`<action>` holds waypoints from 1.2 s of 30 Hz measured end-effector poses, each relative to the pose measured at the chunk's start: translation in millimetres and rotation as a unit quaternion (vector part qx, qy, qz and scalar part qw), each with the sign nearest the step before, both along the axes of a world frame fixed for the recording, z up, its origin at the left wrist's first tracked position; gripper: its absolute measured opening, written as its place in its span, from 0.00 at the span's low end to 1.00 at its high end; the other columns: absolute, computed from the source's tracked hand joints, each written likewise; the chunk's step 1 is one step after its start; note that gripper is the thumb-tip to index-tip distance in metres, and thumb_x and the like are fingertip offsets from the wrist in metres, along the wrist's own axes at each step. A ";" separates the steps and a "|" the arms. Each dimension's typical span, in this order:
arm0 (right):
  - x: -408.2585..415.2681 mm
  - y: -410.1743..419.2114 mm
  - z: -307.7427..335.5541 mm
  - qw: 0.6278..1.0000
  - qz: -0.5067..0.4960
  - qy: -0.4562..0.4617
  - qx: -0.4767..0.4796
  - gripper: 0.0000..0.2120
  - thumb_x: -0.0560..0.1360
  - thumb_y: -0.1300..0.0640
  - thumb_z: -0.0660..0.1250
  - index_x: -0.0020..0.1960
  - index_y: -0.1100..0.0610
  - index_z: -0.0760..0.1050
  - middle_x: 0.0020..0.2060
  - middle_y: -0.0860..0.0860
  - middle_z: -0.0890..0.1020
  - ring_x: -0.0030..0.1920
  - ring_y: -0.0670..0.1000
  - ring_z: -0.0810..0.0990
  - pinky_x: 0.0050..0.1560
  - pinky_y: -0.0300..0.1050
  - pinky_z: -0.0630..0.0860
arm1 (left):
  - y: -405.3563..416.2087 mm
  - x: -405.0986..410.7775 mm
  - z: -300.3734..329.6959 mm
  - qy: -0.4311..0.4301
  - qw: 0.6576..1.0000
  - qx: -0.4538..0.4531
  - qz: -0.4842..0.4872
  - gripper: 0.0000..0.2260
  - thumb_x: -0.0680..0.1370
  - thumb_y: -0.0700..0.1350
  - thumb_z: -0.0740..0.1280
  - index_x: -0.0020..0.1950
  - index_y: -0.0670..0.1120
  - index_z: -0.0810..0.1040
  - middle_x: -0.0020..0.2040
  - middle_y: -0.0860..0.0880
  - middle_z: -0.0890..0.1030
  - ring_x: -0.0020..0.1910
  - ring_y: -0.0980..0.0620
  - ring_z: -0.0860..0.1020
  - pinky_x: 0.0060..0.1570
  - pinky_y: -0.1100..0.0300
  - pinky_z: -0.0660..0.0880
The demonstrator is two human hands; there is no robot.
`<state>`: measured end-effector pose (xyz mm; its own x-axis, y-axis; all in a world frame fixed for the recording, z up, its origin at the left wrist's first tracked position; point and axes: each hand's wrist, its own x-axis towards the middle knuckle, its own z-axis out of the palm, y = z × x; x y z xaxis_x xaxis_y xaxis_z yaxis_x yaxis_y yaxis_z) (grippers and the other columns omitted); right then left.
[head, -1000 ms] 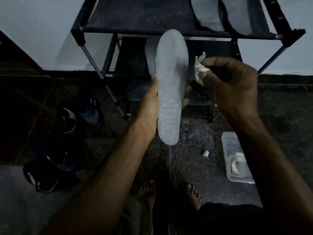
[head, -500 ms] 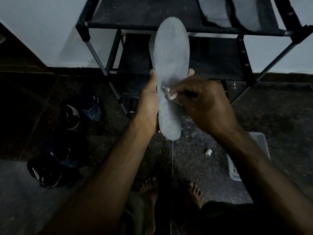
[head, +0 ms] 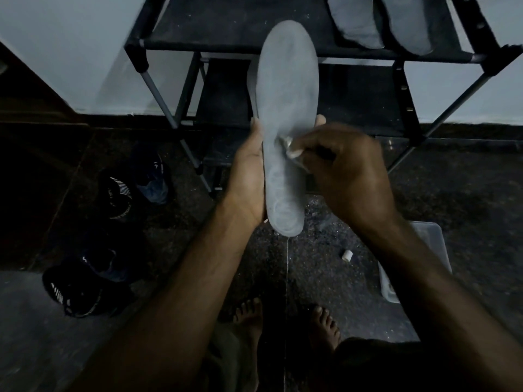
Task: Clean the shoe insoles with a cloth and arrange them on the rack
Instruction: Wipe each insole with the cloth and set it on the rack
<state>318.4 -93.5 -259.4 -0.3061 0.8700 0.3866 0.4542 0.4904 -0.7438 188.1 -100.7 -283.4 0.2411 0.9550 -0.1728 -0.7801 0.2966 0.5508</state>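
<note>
Shoes: I see dark shoes (head: 113, 190) and another dark pair (head: 76, 290) on the floor at the left, near a pale wall.
Left hand: my left hand (head: 249, 179) grips the insole from its left edge, thumb along that side and fingertips showing past the right edge.
Insole: the pale grey insole (head: 285, 123) stands upright in front of the rack, toe end far, heel end near, held off the floor.
Cloth: a small whitish cloth (head: 288, 145) is pressed against the middle of the insole's face.
Right hand: my right hand (head: 345, 171) pinches the cloth with curled fingers, a little blurred.
Rack: the black rack (head: 226, 32) stands against the wall; two other insoles (head: 356, 24) lie on the right of its top shelf.
Floor right: a small white piece (head: 347, 255) lies on the dark floor, and a clear plastic box (head: 424, 236) sits partly hidden behind my right forearm.
</note>
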 end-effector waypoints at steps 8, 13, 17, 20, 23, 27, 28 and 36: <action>2.7 -3.7 6.8 0.990 0.102 -0.037 -0.093 0.04 0.74 0.62 0.72 0.47 0.57 0.84 0.44 0.43 0.83 0.45 0.37 0.82 0.48 0.31 0.77 | -1.4 -1.7 1.9 -0.022 1.000 -0.011 -0.014 0.34 0.82 0.62 0.45 0.73 0.36 0.63 0.73 0.37 0.67 0.73 0.43 0.65 0.75 0.48 0.58; 0.0 1.0 -0.3 1.000 -0.017 -0.007 0.011 0.02 0.74 0.63 0.72 0.46 0.60 0.83 0.43 0.46 0.81 0.44 0.42 0.80 0.54 0.38 0.78 | -1.7 2.0 5.2 0.021 1.000 -0.011 0.011 0.31 0.83 0.59 0.45 0.71 0.35 0.66 0.68 0.39 0.73 0.64 0.43 0.73 0.68 0.52 0.68; 2.8 3.2 1.0 1.000 0.000 -0.016 -0.018 0.03 0.74 0.63 0.71 0.45 0.58 0.84 0.43 0.45 0.82 0.43 0.42 0.81 0.54 0.42 0.79 | 0.5 0.9 2.3 0.031 0.999 -0.017 0.027 0.31 0.83 0.59 0.45 0.73 0.35 0.64 0.68 0.37 0.72 0.67 0.42 0.73 0.70 0.51 0.67; 5.0 -0.5 8.5 0.985 0.109 -0.039 -0.127 0.05 0.72 0.64 0.73 0.45 0.55 0.84 0.43 0.43 0.84 0.45 0.39 0.83 0.50 0.36 0.79 | 0.1 -5.5 3.6 -0.007 1.000 -0.024 0.013 0.33 0.82 0.62 0.44 0.71 0.36 0.66 0.71 0.38 0.70 0.71 0.43 0.68 0.72 0.51 0.64; 3.3 -2.0 6.1 0.987 0.103 -0.016 -0.124 0.05 0.73 0.64 0.73 0.47 0.57 0.84 0.44 0.44 0.85 0.45 0.39 0.83 0.49 0.37 0.80 | -1.2 -5.8 5.6 -0.006 1.000 -0.027 0.004 0.33 0.82 0.62 0.44 0.68 0.36 0.69 0.68 0.39 0.72 0.69 0.44 0.70 0.70 0.52 0.67; 0.4 2.8 -1.6 0.999 -0.015 0.030 -0.027 0.03 0.74 0.62 0.71 0.48 0.59 0.83 0.44 0.47 0.82 0.45 0.44 0.82 0.53 0.45 0.80 | 0.3 0.7 6.4 -0.005 1.000 -0.026 0.017 0.31 0.83 0.60 0.45 0.71 0.35 0.67 0.63 0.38 0.76 0.62 0.43 0.76 0.67 0.52 0.70; 0.3 3.4 -2.4 0.999 -0.022 0.031 -0.015 0.03 0.74 0.63 0.71 0.47 0.60 0.83 0.44 0.48 0.83 0.45 0.44 0.82 0.54 0.45 0.80 | 0.8 1.2 6.4 -0.005 0.999 -0.030 0.022 0.31 0.83 0.59 0.45 0.71 0.36 0.67 0.62 0.38 0.77 0.61 0.44 0.77 0.65 0.53 0.72; -0.6 -3.2 4.1 0.991 0.086 -0.017 -0.102 0.04 0.73 0.63 0.73 0.46 0.56 0.84 0.43 0.43 0.83 0.43 0.37 0.82 0.46 0.30 0.77 | 3.6 -7.6 1.9 -0.042 0.998 -0.049 0.003 0.33 0.82 0.63 0.46 0.71 0.36 0.66 0.72 0.38 0.68 0.73 0.43 0.66 0.74 0.49 0.60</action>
<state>317.8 -96.7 -255.2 -0.4658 0.8631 0.1952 0.4035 0.4035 -0.8212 180.5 -97.1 -281.4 0.2524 0.9360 -0.2455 -0.8247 0.3408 0.4514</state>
